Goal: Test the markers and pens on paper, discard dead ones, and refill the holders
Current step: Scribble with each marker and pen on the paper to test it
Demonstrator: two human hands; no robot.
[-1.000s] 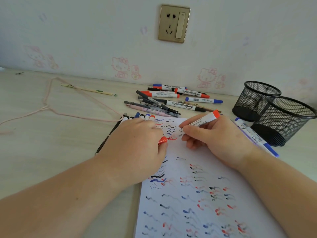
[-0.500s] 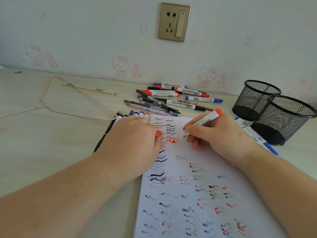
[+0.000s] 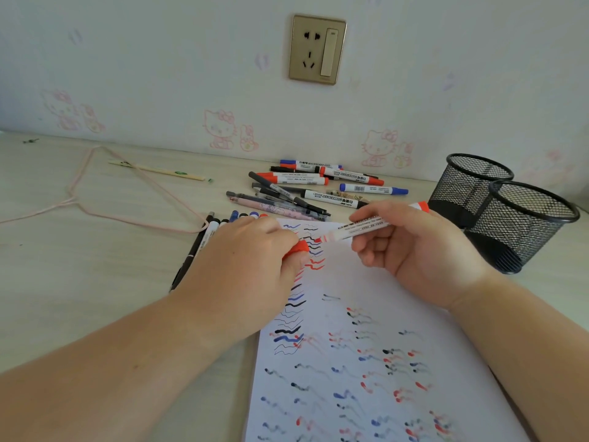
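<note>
My right hand (image 3: 414,250) grips a red whiteboard marker (image 3: 366,229) lifted off the paper, its tip pointing left. A red cap (image 3: 298,248) is pinched in my left hand (image 3: 245,263), a short gap away from the marker's tip. Under both hands lies a white sheet of paper (image 3: 350,282) covered with red, blue and black squiggles. A row of markers and pens (image 3: 223,223) lies partly hidden beneath my left hand. A pile of markers and pens (image 3: 318,189) sits behind the sheet. Two black mesh holders (image 3: 475,186) (image 3: 526,224) stand at the right.
A pink cord (image 3: 95,205) loops over the desk at the left, with a wooden stick (image 3: 159,170) near it. The wall with a socket (image 3: 317,49) rises right behind the desk.
My right hand lifted the red marker off the paper and turned it level, tip toward my left hand. A fresh red squiggle now shows on the sheet. My left hand raised the cap.
</note>
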